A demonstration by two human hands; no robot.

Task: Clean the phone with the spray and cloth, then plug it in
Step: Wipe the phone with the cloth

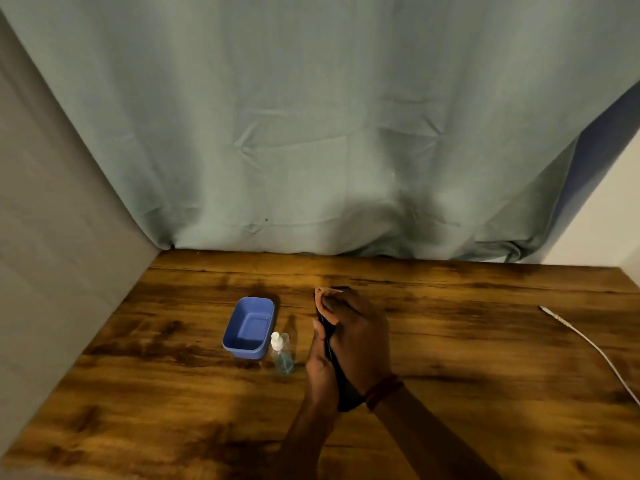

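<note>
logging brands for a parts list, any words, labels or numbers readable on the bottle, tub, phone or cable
No text can be read anywhere.
spray bottle: clear, no label shows.
blue tub: plain.
phone: mostly hidden by left hand, right hand and cloth; nothing legible.
white cable: no marking visible.

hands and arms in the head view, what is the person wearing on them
The left forearm and right forearm are bare, with no sleeves in view. The right hand has a reddish-brown corded band around its wrist. The left hand shows no band, watch or ring that I can make out.
</note>
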